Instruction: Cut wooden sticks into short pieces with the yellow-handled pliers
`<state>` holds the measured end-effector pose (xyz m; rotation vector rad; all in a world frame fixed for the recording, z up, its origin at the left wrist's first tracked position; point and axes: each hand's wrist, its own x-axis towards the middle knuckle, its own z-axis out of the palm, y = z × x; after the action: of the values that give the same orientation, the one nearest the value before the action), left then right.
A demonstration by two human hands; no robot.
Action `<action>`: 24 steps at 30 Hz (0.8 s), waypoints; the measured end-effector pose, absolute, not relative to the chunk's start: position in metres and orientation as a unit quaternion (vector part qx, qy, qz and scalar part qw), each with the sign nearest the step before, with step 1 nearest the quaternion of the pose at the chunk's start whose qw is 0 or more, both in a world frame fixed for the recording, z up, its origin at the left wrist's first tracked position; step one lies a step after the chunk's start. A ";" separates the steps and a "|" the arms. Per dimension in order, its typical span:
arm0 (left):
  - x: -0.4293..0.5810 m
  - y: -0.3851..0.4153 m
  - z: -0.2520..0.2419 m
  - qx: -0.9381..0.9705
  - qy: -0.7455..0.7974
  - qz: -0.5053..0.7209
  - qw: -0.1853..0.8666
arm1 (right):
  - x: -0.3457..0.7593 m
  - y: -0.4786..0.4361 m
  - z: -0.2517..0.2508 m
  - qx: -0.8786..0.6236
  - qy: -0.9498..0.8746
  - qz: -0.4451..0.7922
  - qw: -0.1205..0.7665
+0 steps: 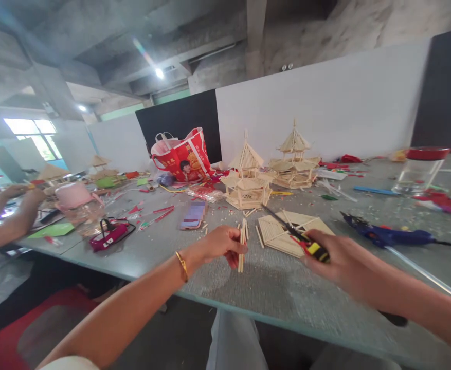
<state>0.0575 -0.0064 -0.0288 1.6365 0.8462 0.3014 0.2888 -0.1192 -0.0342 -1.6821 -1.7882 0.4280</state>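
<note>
My left hand (221, 244) pinches a small bundle of thin wooden sticks (241, 246), held upright with their lower ends near the grey table (271, 288). My right hand (327, 254) grips scissors with a yellow-and-black handle (310, 247); their blades point up and left over a flat stick-built roof panel (292, 231). Behind the panel stand two stick pagoda models, one (246, 177) nearer me and another (294, 162) farther back.
A blue glue gun (383, 235) with its cord lies to the right. A red shopping bag (182, 156), a phone (192, 217), a pink pouch (108, 237) and a red-lidded jar (420, 169) sit on the table. Another person's arms (5, 216) work at far left.
</note>
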 end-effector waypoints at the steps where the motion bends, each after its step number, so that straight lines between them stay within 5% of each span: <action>1: 0.056 -0.009 -0.027 0.710 0.360 0.121 0.593 | 0.292 -0.123 -0.037 -0.643 -0.704 0.105 0.282; 5: 0.055 -0.019 -0.023 0.735 0.347 0.113 0.572 | 0.296 -0.132 -0.047 -0.647 -0.732 0.065 0.201; 24: 0.060 -0.032 -0.015 0.804 0.365 0.100 0.459 | 0.270 -0.127 -0.035 -0.633 -0.747 0.145 0.146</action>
<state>0.0599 -0.0321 -0.0153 1.9807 0.8978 0.2455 0.2699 -0.1273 -0.0346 -1.8216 -2.1501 0.4184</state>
